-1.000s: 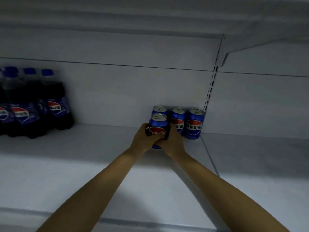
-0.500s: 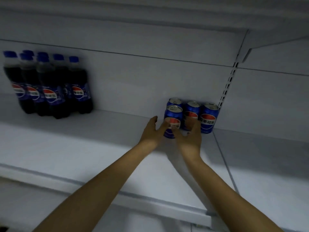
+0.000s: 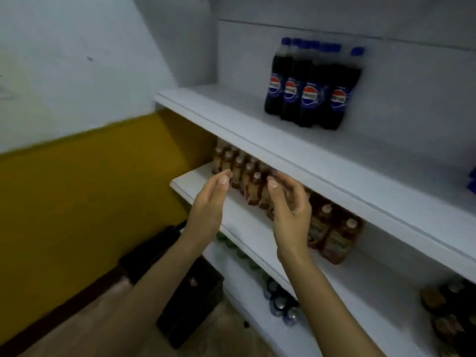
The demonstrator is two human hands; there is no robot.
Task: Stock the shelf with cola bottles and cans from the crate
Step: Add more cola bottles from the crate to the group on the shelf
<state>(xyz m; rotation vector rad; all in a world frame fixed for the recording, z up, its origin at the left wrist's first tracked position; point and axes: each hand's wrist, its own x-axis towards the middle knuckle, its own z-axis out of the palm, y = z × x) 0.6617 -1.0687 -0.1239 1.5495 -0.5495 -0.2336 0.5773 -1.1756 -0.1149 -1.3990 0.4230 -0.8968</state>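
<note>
Both the left hand (image 3: 208, 202) and right hand (image 3: 291, 210) are empty, palms facing, fingers (image 3: 223, 180) loosely spread, in front of amber bottles (image 3: 242, 171) crowding the middle shelf (image 3: 190, 185), with the cola bottles (image 3: 309, 91) on the top shelf (image 3: 219, 106) and the black crate (image 3: 190, 292) on the floor, its contents unclear.

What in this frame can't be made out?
Head view only.
Cola bottles: motion blur smears them; count unclear.
Blue shapes: cut off by right edge; unidentifiable.
Crate: dark and blurred; contents unseen.
Bottom-shelf cans: blurred; labels unreadable.
</note>
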